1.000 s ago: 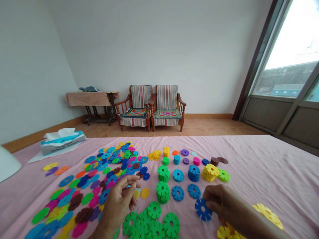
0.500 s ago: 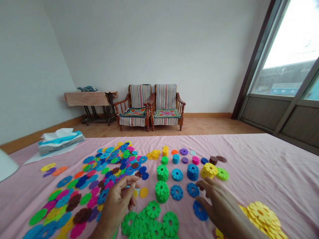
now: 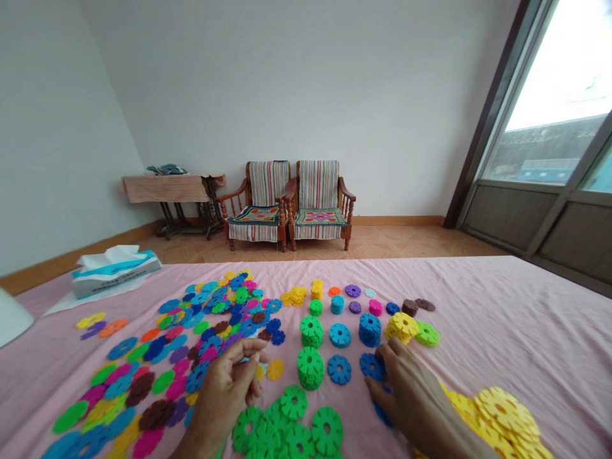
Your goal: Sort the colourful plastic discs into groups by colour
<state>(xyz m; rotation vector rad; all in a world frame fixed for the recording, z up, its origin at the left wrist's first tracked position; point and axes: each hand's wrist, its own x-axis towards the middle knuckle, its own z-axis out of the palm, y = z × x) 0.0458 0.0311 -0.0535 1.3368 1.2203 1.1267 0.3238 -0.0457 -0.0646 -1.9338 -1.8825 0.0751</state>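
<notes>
My left hand (image 3: 229, 382) hovers at the right side of a mixed heap of flower-shaped plastic discs (image 3: 220, 299). Its fingers are loosely curled, with nothing visible between them. Over at the right, my right hand (image 3: 401, 382) reaches down with thumb and fingers apart, its fingertips at the edge of a blue disc (image 3: 370, 366). Another blue disc (image 3: 382, 411) lies partly hidden beneath the thumb. Beside them are a single blue disc (image 3: 339, 370), a green stack (image 3: 310, 368), a blue stack (image 3: 370, 330) and a yellow stack (image 3: 401, 327).
Loose green discs (image 3: 287, 427) lie in front, and a yellow pile (image 3: 507, 417) sits at the right. Small stacks in several colours form rows farther back. A tissue box (image 3: 115, 271) stands on the pink cloth (image 3: 516, 319). Two wooden chairs (image 3: 318, 185) are beyond the table.
My right hand has shifted slightly left and lower, covering more of the nearer blue disc. My left hand stays in about the same place.
</notes>
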